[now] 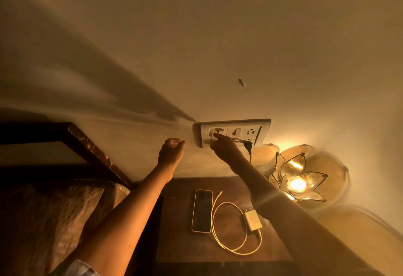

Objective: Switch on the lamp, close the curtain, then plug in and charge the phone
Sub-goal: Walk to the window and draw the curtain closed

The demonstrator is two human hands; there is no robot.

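A flower-shaped glass lamp glows on the right of the small wooden bedside table. On the wall above is a switch plate with switches and sockets; a black plug sits in it. My right hand is fingers curled with the forefinger out, its tip on the leftmost switch. My left hand hovers in a loose fist left of the plate, holding nothing. A phone lies face up on the table beside a white charger adapter with its coiled cable. No curtain is in view.
A dark wooden headboard and the bed with a patterned cover lie at the left, touching the table. A small hook or screw sticks out of the wall above the plate.
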